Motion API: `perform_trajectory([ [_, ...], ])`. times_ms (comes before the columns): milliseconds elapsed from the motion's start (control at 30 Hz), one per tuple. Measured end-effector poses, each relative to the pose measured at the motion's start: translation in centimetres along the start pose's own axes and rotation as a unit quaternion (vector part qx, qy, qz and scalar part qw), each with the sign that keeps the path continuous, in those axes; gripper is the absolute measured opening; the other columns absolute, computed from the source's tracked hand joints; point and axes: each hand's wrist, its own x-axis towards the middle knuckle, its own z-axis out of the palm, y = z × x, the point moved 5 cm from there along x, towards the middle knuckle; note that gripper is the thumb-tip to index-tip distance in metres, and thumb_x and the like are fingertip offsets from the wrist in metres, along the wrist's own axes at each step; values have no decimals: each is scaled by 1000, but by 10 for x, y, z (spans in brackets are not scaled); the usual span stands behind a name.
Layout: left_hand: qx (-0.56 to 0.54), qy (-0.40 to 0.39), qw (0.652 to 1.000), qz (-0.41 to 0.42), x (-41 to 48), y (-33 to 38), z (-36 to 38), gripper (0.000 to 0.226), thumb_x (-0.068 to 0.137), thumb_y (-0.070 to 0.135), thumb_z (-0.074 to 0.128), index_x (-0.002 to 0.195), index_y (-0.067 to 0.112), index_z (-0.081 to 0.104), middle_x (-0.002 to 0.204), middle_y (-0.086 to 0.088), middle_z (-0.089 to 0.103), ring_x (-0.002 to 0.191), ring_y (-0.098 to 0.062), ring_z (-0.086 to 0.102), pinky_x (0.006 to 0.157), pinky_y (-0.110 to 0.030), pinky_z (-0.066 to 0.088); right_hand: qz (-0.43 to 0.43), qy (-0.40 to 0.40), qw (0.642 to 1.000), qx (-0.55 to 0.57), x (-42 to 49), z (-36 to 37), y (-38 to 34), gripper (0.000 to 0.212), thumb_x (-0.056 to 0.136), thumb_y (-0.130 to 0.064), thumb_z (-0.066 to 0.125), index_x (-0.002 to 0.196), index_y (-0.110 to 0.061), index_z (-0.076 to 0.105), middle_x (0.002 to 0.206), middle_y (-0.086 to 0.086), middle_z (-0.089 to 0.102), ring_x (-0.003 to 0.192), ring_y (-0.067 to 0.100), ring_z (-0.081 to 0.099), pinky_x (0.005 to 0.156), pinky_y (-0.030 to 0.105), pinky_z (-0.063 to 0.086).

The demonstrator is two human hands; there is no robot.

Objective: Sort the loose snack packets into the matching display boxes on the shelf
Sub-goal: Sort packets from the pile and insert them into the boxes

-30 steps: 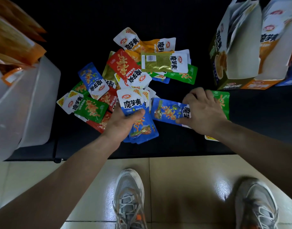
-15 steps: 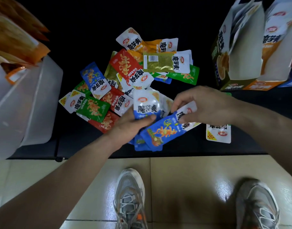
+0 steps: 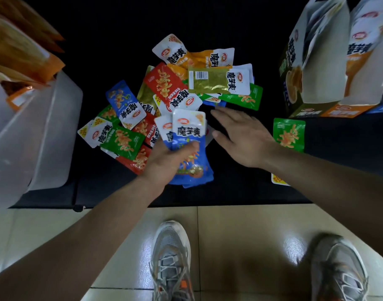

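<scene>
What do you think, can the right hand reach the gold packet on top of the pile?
Probably yes. The right hand is open and empty, and the gold packet lies uncovered on top, just past its fingertips.

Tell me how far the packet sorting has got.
Done: cannot tell; the insides of the display boxes are hidden. In hand: the left hand grips a stack of blue packets; the right hand reaches open-fingered toward the mixed pile. Left: that pile, including one blue packet, plus a lone green packet near the boxes.
</scene>
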Motion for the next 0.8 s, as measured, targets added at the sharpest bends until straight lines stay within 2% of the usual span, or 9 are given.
perform_trajectory([
  [67,-18,47,999,-4,6,0,-14,22,87,12,76,108,15,71,91,1,78,78,-15,76,63,-27,59,-13,-81,993,-83,6,14,8,69,104,-54,21,160,-21,-3,167,-3,-10,154,13,-4,124,38,5],
  [133,-22,73,997,-8,10,-3,-22,19,86,15,77,104,15,71,85,2,77,72,-14,75,62,-28,58,-19,-103,986,-131,7,23,14,74,102,-59,16,159,-20,-11,166,-3,-19,153,12,-13,124,40,-2],
  [200,-24,77,997,-8,11,-3,-26,22,86,15,77,107,12,71,88,0,77,74,-15,76,62,-28,59,-18,-82,985,-148,7,23,14,79,100,-61,21,159,-18,-7,167,-2,-11,153,16,-7,124,42,1],
  [300,-16,64,998,0,9,-4,-26,28,86,13,77,113,10,70,96,-3,78,80,-18,76,65,-29,61,-24,-35,989,-140,-2,16,11,81,97,-60,35,159,-15,9,165,2,16,149,23,14,120,41,15],
  [433,5,23,1000,16,6,-3,-23,33,87,13,75,120,14,68,101,2,78,89,-16,76,72,-30,62,-61,47,990,-118,-41,18,16,62,89,-43,55,144,-14,46,135,7,53,122,30,48,102,44,42],
  [533,-4,0,1000,13,5,-4,-19,28,88,13,74,115,18,69,97,4,79,87,-16,76,68,-29,61,-47,83,992,-85,-55,24,28,49,87,-35,59,129,-11,58,121,10,57,107,34,52,90,48,51],
  [633,0,-6,1000,6,3,-4,-12,20,87,13,76,102,25,70,89,10,79,83,-13,76,66,-26,60,-6,79,992,-95,-44,19,35,53,88,-39,58,133,-12,55,128,13,52,111,37,51,91,51,50],
  [700,1,-11,1000,8,3,-3,-10,22,88,13,75,105,25,69,91,10,79,84,-12,76,65,-23,59,-4,76,991,-110,-37,14,35,53,89,-42,57,134,-15,56,128,11,54,112,37,54,89,48,50],
  [800,4,-15,1000,6,3,-5,-9,28,88,13,76,114,20,69,99,4,79,90,-17,76,69,-28,62,-24,90,989,-112,-44,14,30,49,87,-43,60,129,-19,62,118,9,58,106,35,56,83,45,51],
])
